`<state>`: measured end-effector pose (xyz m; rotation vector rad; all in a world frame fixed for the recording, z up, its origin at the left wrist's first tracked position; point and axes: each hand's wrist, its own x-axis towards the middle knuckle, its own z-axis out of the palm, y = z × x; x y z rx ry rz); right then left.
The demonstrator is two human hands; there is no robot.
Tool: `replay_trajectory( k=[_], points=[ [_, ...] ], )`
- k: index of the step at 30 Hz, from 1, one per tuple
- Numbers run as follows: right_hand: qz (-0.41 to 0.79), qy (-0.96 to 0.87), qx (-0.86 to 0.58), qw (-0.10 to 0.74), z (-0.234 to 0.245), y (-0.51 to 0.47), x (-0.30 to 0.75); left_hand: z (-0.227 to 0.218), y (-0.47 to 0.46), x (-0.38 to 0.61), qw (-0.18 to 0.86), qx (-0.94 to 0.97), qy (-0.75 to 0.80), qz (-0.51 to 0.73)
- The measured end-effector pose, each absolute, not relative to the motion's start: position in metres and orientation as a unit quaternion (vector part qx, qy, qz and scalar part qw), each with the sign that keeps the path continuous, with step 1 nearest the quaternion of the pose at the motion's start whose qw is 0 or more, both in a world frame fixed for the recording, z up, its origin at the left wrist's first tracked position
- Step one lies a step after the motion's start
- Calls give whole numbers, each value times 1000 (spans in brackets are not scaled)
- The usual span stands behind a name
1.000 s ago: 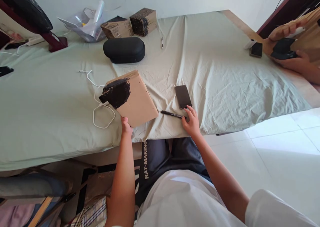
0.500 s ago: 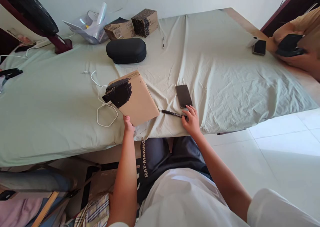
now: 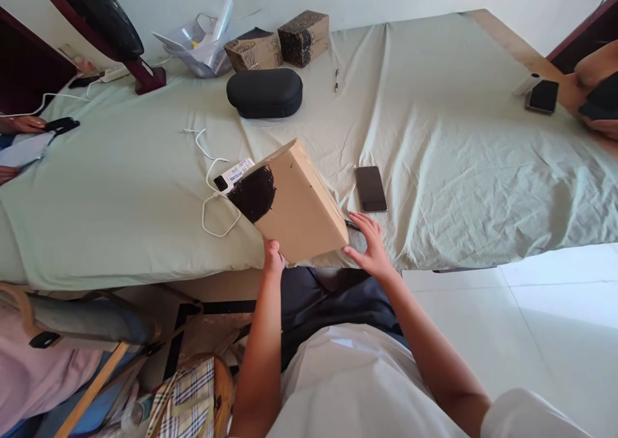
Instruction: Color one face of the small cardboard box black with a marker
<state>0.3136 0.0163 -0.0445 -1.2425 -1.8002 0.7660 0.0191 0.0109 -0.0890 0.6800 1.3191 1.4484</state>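
A brown cardboard box (image 3: 302,209) with a black scribbled patch on one corner is tilted up from the cloth near the table's front edge. My left hand (image 3: 273,256) is closed on its lower left edge, thumb on top and the other fingers hidden beneath. At the box's right corner is my right hand (image 3: 371,248), fingers spread, thumb at or against the cardboard. A black marker pen (image 3: 353,225) lies by those fingers, mostly hidden behind the box. Just beyond my right hand a dark phone (image 3: 371,189) rests flat.
Behind are a black case (image 3: 264,93), two small scribbled boxes (image 3: 303,37), a clear plastic basket (image 3: 205,58) and a thin pen (image 3: 337,80). A white cable (image 3: 221,234) and a labelled white item (image 3: 234,174) lie left of the box. People's hands show at both sides.
My left hand has lifted and tilted the box, moving it right over the marker. My right hand has left the marker for the box's corner. The labelled white item has come into view.
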Motion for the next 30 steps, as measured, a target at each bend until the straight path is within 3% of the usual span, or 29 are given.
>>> replay_trajectory(
  k=[3, 6, 10, 14, 23, 26, 30],
  points=[
    [449, -671, -407, 428, -21, 17, 297, -92, -12, 42, 522, 294, 548, 584],
    [509, -620, -373, 465, 6, 26, 289, -86, -18, 57, 519, 327, 539, 577],
    [508, -603, -375, 487, 28, 40, 297, -67, -6, 56, 483, 356, 527, 602],
    [496, -607, -389, 485, 29, 49, 312, -48, 4, 35, 372, 387, 533, 654],
    [507, -631, -378, 449, 4, 35, 315, -50, -6, 15, 227, 483, 635, 559],
    [494, -638, -387, 447, 6, 29, 315, -45, -6, 8, 231, 501, 645, 528],
    [453, -648, -408, 456, 11, 29, 317, -20, -8, -2, 345, 500, 571, 552]
  ],
)
